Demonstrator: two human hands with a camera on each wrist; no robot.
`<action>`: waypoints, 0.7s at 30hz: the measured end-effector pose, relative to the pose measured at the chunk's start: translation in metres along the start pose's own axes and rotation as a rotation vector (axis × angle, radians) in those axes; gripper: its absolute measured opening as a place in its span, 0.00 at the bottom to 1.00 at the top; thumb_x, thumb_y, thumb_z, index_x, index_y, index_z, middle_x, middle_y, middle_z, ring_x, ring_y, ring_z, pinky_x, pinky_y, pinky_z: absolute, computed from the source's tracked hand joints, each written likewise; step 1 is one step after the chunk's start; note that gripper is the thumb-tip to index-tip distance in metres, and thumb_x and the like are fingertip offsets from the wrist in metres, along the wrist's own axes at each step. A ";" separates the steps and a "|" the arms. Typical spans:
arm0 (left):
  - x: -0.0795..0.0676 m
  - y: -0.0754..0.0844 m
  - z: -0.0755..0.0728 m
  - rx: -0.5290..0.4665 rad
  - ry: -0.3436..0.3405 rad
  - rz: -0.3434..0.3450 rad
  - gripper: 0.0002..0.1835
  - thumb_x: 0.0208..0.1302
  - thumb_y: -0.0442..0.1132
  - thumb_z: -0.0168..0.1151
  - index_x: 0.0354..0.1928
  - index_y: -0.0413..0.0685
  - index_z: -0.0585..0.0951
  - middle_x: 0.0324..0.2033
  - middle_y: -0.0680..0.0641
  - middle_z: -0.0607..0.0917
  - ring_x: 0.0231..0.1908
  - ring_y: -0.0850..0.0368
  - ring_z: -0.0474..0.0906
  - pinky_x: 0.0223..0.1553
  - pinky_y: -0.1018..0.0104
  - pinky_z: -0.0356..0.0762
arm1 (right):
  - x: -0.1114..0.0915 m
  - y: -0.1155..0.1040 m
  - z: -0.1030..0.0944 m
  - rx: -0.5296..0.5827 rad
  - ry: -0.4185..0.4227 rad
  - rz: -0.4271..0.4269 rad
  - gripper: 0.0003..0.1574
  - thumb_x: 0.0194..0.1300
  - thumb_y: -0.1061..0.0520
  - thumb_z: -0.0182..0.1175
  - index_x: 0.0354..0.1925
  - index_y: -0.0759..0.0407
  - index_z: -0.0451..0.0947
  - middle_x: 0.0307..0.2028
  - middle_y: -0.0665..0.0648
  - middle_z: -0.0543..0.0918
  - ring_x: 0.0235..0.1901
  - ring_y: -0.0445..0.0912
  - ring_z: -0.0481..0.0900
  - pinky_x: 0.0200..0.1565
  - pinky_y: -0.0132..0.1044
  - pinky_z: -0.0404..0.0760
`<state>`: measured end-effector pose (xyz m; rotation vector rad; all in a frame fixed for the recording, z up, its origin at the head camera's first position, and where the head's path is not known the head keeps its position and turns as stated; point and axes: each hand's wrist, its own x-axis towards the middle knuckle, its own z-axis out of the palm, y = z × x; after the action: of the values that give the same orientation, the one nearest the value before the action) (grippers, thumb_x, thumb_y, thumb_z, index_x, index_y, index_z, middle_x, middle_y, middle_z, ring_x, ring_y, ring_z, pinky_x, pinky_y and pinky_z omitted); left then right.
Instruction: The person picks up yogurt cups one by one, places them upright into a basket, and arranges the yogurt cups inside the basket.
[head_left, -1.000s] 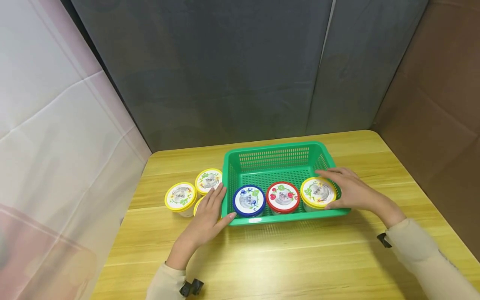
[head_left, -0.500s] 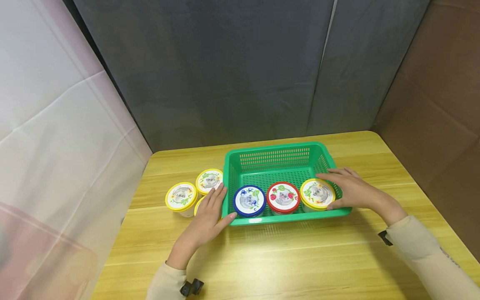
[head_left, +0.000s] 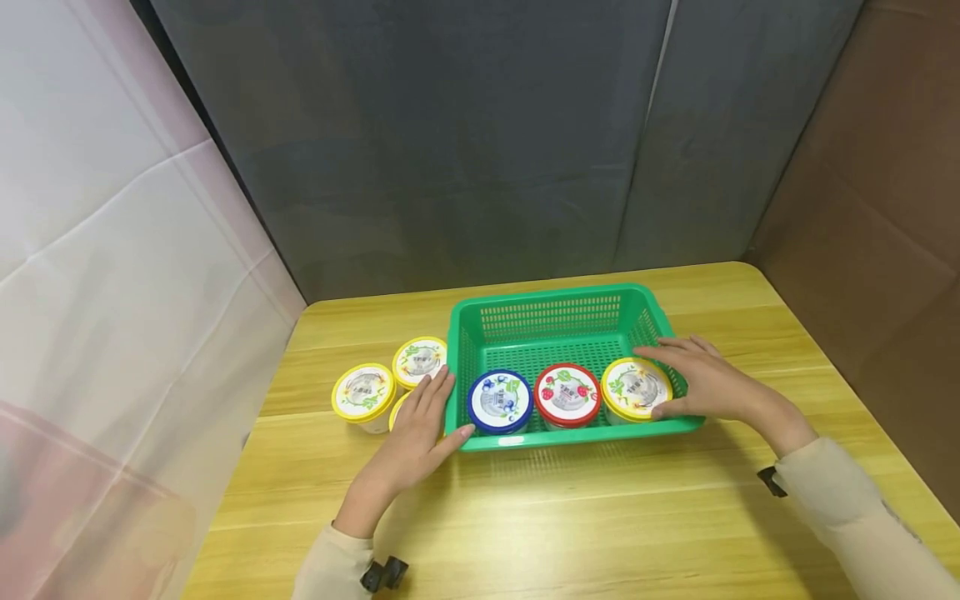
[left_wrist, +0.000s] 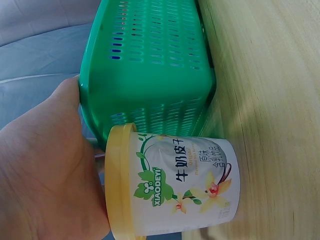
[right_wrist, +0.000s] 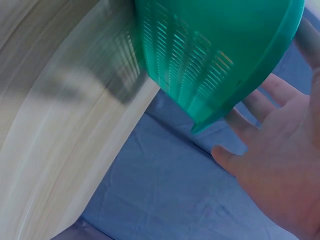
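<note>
Item: one green basket [head_left: 555,295], on the table [head_left: 525,525], long axis running left to right between my two hands. Contents, a row along the near side, lids up: blue-lidded cup [head_left: 500,402], red-lidded cup [head_left: 567,395], yellow-lidded cup [head_left: 636,388].

Governing relation: the yellow-lidded cup sits at the basket's right end, immediately left of my right hand [head_left: 705,383], clearly the nearer one. That hand's thumb and fingers curve round the lid; how firm the hold is, I cannot tell.

Left hand [head_left: 411,437]: fingers extended along the basket's left rim, gripping nothing that I can see.

Outside, left of the basket, grouped together: outer cup [head_left: 363,392], rear cup [head_left: 420,362], covered cup [head_left: 397,408], all yellow-lidded.

Obscured: most of the covered cup, under my left hand in the head view; the right fingertips, partly behind the rim in the right wrist view, where no cup shows; lid lettering, too small to read.
</note>
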<state>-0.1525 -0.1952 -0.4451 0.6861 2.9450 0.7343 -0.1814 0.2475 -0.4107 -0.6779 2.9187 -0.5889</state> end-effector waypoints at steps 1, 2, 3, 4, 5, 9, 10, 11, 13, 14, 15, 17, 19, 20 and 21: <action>-0.001 0.000 -0.001 0.001 0.002 -0.003 0.44 0.72 0.62 0.49 0.79 0.48 0.47 0.80 0.47 0.45 0.79 0.40 0.40 0.76 0.38 0.43 | 0.000 0.000 0.001 0.009 0.007 -0.004 0.56 0.49 0.37 0.75 0.71 0.51 0.66 0.70 0.65 0.69 0.72 0.68 0.57 0.67 0.73 0.52; -0.002 0.001 -0.002 0.001 0.002 -0.006 0.44 0.72 0.62 0.49 0.79 0.48 0.47 0.80 0.48 0.45 0.79 0.40 0.40 0.76 0.38 0.43 | 0.000 0.000 0.002 0.019 0.018 -0.006 0.56 0.50 0.36 0.74 0.71 0.51 0.65 0.70 0.65 0.69 0.72 0.68 0.57 0.67 0.72 0.52; -0.002 0.001 -0.003 0.001 0.002 -0.009 0.44 0.72 0.63 0.49 0.79 0.49 0.47 0.80 0.48 0.45 0.79 0.40 0.40 0.76 0.38 0.44 | 0.000 0.000 0.004 0.029 0.032 -0.007 0.55 0.51 0.35 0.73 0.71 0.52 0.65 0.71 0.65 0.68 0.72 0.68 0.56 0.67 0.72 0.52; -0.003 0.002 -0.003 0.004 0.001 -0.011 0.45 0.72 0.63 0.49 0.79 0.49 0.47 0.80 0.49 0.45 0.79 0.40 0.40 0.76 0.38 0.44 | -0.001 -0.001 0.005 0.037 0.049 -0.004 0.55 0.53 0.34 0.72 0.72 0.53 0.64 0.72 0.65 0.66 0.72 0.68 0.56 0.67 0.72 0.53; -0.003 0.002 -0.004 0.008 0.000 -0.012 0.45 0.72 0.64 0.48 0.79 0.49 0.47 0.80 0.49 0.45 0.79 0.40 0.40 0.76 0.38 0.45 | -0.002 -0.001 0.007 0.037 0.069 0.000 0.55 0.54 0.34 0.70 0.72 0.53 0.63 0.72 0.65 0.65 0.73 0.68 0.55 0.67 0.72 0.54; -0.003 0.003 -0.008 0.003 0.004 -0.022 0.44 0.73 0.63 0.47 0.79 0.49 0.46 0.80 0.48 0.45 0.79 0.40 0.39 0.76 0.38 0.43 | -0.010 -0.004 0.017 0.036 0.144 0.047 0.56 0.59 0.33 0.66 0.75 0.54 0.57 0.75 0.68 0.57 0.73 0.70 0.52 0.65 0.75 0.55; -0.003 0.002 -0.010 0.005 0.014 -0.023 0.44 0.73 0.62 0.47 0.79 0.47 0.46 0.80 0.46 0.45 0.79 0.39 0.40 0.76 0.37 0.43 | -0.012 -0.004 0.020 0.036 0.158 0.063 0.56 0.61 0.33 0.64 0.76 0.54 0.55 0.75 0.69 0.55 0.73 0.71 0.51 0.64 0.76 0.55; -0.004 0.001 -0.013 0.003 0.030 -0.023 0.43 0.73 0.60 0.48 0.79 0.46 0.46 0.80 0.45 0.46 0.79 0.38 0.40 0.76 0.36 0.42 | -0.014 -0.005 0.023 0.040 0.170 0.078 0.56 0.62 0.33 0.63 0.77 0.55 0.53 0.76 0.70 0.52 0.73 0.71 0.49 0.63 0.77 0.55; -0.005 -0.003 -0.022 0.024 0.062 -0.029 0.42 0.74 0.55 0.50 0.79 0.42 0.48 0.79 0.42 0.48 0.78 0.36 0.41 0.75 0.35 0.41 | -0.019 -0.007 0.027 0.062 0.188 0.108 0.58 0.65 0.33 0.61 0.78 0.56 0.48 0.77 0.71 0.47 0.74 0.72 0.46 0.63 0.77 0.52; -0.006 -0.005 -0.026 0.041 0.077 -0.033 0.41 0.74 0.53 0.51 0.78 0.41 0.49 0.79 0.40 0.48 0.78 0.35 0.42 0.75 0.34 0.41 | -0.021 -0.007 0.029 0.071 0.196 0.120 0.59 0.66 0.33 0.60 0.79 0.58 0.45 0.77 0.71 0.45 0.74 0.72 0.45 0.64 0.77 0.52; -0.007 -0.008 -0.031 0.057 0.087 -0.045 0.40 0.74 0.51 0.51 0.78 0.40 0.49 0.79 0.40 0.49 0.78 0.35 0.41 0.75 0.33 0.40 | -0.022 -0.008 0.030 0.077 0.203 0.132 0.60 0.66 0.33 0.59 0.79 0.59 0.43 0.77 0.72 0.43 0.74 0.73 0.44 0.64 0.78 0.51; -0.011 -0.015 -0.041 0.088 0.097 -0.070 0.39 0.74 0.47 0.53 0.77 0.37 0.49 0.78 0.38 0.49 0.78 0.34 0.40 0.74 0.32 0.39 | -0.024 -0.008 0.034 0.082 0.216 0.149 0.62 0.67 0.33 0.58 0.79 0.62 0.40 0.78 0.72 0.40 0.74 0.74 0.42 0.65 0.77 0.50; -0.015 -0.023 -0.048 0.104 0.091 -0.108 0.40 0.74 0.45 0.54 0.78 0.37 0.48 0.79 0.37 0.47 0.78 0.34 0.38 0.74 0.32 0.37 | -0.024 -0.008 0.038 0.078 0.217 0.163 0.63 0.67 0.32 0.57 0.78 0.65 0.38 0.78 0.73 0.39 0.74 0.76 0.42 0.65 0.77 0.50; -0.018 -0.027 -0.051 0.105 0.086 -0.126 0.41 0.74 0.45 0.54 0.78 0.37 0.47 0.79 0.37 0.47 0.78 0.34 0.37 0.74 0.32 0.37 | -0.024 -0.009 0.040 0.075 0.214 0.171 0.65 0.66 0.31 0.57 0.78 0.65 0.37 0.78 0.73 0.38 0.73 0.77 0.42 0.65 0.77 0.50; -0.021 -0.031 -0.054 0.100 0.080 -0.145 0.41 0.73 0.44 0.55 0.78 0.37 0.46 0.79 0.37 0.46 0.78 0.34 0.36 0.74 0.31 0.36 | -0.024 -0.009 0.041 0.075 0.207 0.180 0.65 0.66 0.31 0.57 0.78 0.66 0.36 0.78 0.73 0.37 0.73 0.77 0.42 0.65 0.77 0.50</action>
<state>-0.1533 -0.2519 -0.4130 0.4522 3.0813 0.6208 -0.1494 0.2361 -0.4455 -0.3598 3.0820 -0.7853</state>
